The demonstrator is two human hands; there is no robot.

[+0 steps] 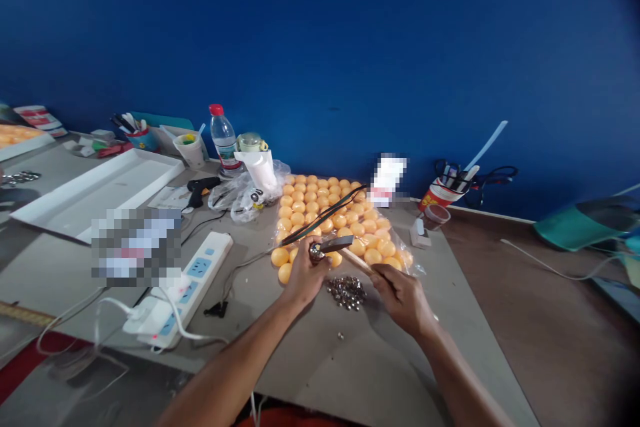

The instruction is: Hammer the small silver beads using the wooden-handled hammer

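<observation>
Metal bell (316, 252) pinched in left hand (305, 277), right hand (400, 293) gripping tool (350, 255).

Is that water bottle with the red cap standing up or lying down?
Upright. The water bottle stands on its base at the back of the table, red cap on top, beside a white cup.

Single head-worn view, looking forward and slightly down across the desk (310, 360) toward a blue wall (350, 47). Close range: both forearms enter from the bottom edge, hands (355, 280) near centre. Wide lens, edges bent and corners darkened.
</observation>
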